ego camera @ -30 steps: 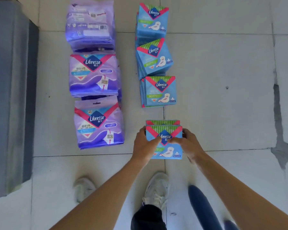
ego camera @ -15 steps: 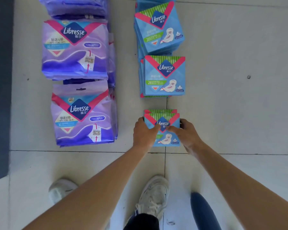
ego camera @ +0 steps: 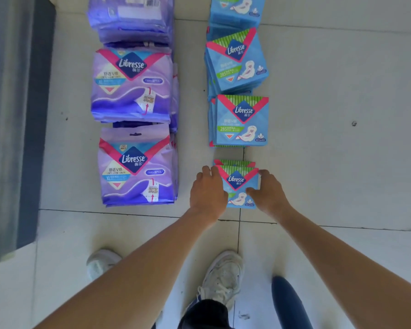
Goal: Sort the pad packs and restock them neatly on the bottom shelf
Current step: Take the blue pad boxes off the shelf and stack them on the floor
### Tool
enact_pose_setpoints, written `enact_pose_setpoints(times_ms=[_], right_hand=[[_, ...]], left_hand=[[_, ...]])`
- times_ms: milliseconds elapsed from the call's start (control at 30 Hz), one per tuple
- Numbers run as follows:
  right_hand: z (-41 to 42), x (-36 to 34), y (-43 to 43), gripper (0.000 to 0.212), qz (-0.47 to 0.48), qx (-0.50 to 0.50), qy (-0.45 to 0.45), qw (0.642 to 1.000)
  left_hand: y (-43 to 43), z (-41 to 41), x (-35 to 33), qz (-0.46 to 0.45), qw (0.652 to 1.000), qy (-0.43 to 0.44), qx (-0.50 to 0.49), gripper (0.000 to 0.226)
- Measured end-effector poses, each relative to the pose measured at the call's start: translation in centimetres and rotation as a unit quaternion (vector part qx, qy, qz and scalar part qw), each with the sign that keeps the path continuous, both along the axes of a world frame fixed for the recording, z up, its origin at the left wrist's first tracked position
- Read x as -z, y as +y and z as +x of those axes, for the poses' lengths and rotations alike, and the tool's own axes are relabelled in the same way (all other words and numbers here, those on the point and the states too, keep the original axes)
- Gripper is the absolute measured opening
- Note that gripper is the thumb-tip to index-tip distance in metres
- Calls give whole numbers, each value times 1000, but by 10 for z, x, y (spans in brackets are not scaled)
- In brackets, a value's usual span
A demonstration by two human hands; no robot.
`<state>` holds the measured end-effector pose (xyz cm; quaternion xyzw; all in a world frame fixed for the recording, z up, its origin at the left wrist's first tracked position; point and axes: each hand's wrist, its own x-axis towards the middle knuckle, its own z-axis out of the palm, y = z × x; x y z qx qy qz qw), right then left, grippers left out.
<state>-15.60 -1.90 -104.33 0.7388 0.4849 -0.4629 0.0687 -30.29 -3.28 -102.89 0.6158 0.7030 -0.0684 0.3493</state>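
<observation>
Blue square plastic pad pack (ego camera: 241, 184), with white Libresse lettering on a dark diamond, lies face up on a short pile of matching packs on the pale tiled floor (ego camera: 330, 162), and both hands are on it. The left hand (ego camera: 208, 192) clasps the pack's left edge, its fingers curled up over the top left corner. The right hand (ego camera: 268, 194) takes the right edge, thumb laid across the printed front and fingers wrapped round the top right corner. So the pack is held between the two hands, just ahead of the person's white trainer (ego camera: 223, 279).

Up the floor from that pile runs a line of blue stacks. The nearest blue stack (ego camera: 242, 122) stands just beyond the fingertips with a strip of bare tile between, then a skewed blue stack (ego camera: 237, 62) sits behind it. To the left, well apart from the hands, there's a parallel row of big purple plastic pad packs (ego camera: 135, 167), the closest one level with the left hand. A dark grey unit (ego camera: 10, 115) runs down the far left edge of the view.
</observation>
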Motion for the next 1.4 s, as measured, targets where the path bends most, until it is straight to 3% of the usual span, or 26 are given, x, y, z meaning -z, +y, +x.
enact_pose_setpoints(times_ms=[100, 200, 333, 467, 533, 733, 933, 1033, 1167, 1400], right_hand=[[-5, -50, 6, 48, 17, -166, -58, 984], [-19, -117, 21, 45, 43, -305, -95, 947], [-60, -220, 55, 37, 68, -447, -103, 886], [-128, -319, 101, 37, 116, -518, -93, 843], [-169, -367, 125, 40, 148, -539, -81, 825], [-293, -501, 167, 37, 238, -564, -44, 790], [-394, -581, 165, 34, 282, -580, 2, 764], [-439, -594, 168, 43, 292, -580, 20, 761], [-502, -589, 187, 37, 300, -562, 25, 770], [-620, -553, 243, 32, 270, -489, 37, 828]], left_hand=[[0, -7, -43, 3, 998, 30, 59, 44], [9, -20, -105, -4, 995, 50, 86, 44], [30, -51, -206, -2, 996, 82, 26, 46], [57, -112, -296, 19, 997, 71, -40, 52], [74, -148, -355, -1, 993, 50, -107, 43], [95, -272, -486, 104, 962, 109, -229, 34], [73, -390, -569, 150, 912, 169, -341, 29], [70, -444, -580, 156, 891, 192, -381, 29], [86, -514, -572, 159, 882, 223, -384, 29], [148, -621, -535, 173, 889, 254, -339, 42]])
